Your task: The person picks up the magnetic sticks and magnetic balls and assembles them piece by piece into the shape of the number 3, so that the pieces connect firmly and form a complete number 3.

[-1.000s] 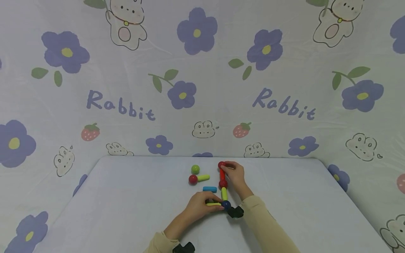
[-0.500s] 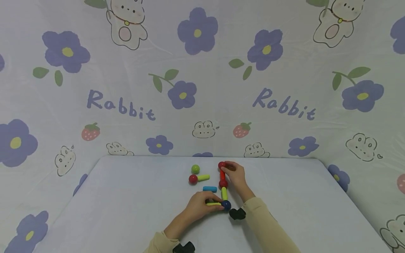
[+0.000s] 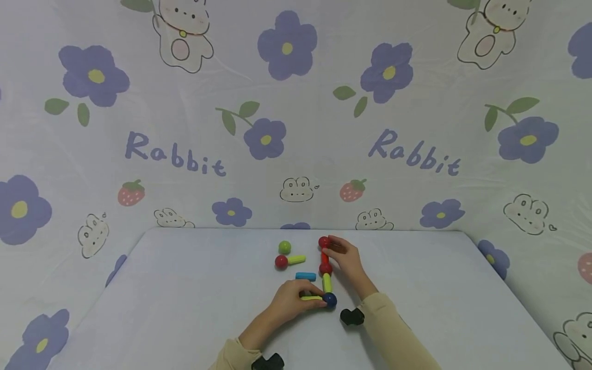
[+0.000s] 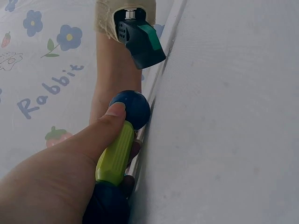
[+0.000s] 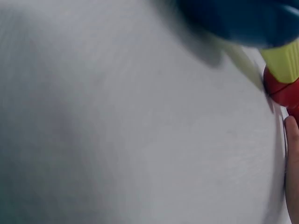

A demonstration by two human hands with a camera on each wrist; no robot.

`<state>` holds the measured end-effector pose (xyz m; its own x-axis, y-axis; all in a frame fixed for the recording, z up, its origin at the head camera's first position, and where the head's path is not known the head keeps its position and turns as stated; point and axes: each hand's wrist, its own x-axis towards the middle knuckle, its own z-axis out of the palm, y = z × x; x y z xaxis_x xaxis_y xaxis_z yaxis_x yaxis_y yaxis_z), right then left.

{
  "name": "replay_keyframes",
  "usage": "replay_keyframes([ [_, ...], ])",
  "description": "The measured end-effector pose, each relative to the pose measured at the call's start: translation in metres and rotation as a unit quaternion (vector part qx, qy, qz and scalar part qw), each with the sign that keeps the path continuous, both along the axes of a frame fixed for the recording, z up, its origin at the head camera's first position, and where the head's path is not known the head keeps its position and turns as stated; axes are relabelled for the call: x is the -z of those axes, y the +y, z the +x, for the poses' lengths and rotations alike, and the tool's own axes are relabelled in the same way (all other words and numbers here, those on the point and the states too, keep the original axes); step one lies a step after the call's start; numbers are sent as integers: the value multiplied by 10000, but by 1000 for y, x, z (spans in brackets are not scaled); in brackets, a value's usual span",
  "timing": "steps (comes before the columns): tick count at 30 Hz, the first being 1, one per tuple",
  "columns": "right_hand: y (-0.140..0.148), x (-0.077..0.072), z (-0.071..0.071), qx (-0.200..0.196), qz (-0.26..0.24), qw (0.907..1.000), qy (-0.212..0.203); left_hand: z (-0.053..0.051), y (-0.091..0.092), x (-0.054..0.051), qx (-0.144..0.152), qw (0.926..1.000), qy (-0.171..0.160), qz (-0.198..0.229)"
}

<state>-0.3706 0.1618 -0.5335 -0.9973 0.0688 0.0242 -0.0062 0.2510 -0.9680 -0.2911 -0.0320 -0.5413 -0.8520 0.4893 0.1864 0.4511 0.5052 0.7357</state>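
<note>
In the head view my left hand (image 3: 289, 301) pinches a yellow-green ribbed rod (image 4: 115, 154). Its thumb lies against the dark blue ball (image 4: 133, 109) at one end. A second blue ball (image 4: 106, 203) sits at the rod's near end in the left wrist view. From the blue ball, another yellow-green rod (image 3: 327, 282) runs away to a red ball (image 3: 326, 269), a red rod (image 3: 325, 257) and a far red ball (image 3: 324, 242). My right hand (image 3: 347, 257) holds the far red end, its thumb by the red rod and its index finger beside the far ball.
Left of the chain lie a blue rod (image 3: 306, 276), a red ball (image 3: 281, 262) with a yellow-green rod (image 3: 297, 260) on it, and a green ball (image 3: 284, 247). The white table (image 3: 185, 298) meets a patterned cloth (image 3: 324, 154) behind.
My right wrist has shifted a little right, and its thumb has slid from the far red ball down beside the red rod. The left hand and the chain look nearly unchanged.
</note>
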Motion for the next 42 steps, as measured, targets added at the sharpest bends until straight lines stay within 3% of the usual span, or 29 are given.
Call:
replay_keyframes([
  [18,4,7,2,-177,-255,9993,197,-2,1,-1,-66,10000,71,8],
  [23,4,11,2,-173,-340,9987,346,-2,0,-2,-281,9980,528,200],
  [29,4,14,1,-132,-349,9988,316,-3,-1,-7,-904,9878,1133,563],
  [34,4,14,0,-108,-305,9989,331,-11,-5,-8,-1122,9859,1116,551],
  [42,4,10,2,-55,-331,9991,272,-21,-9,-8,-821,9916,834,550],
])
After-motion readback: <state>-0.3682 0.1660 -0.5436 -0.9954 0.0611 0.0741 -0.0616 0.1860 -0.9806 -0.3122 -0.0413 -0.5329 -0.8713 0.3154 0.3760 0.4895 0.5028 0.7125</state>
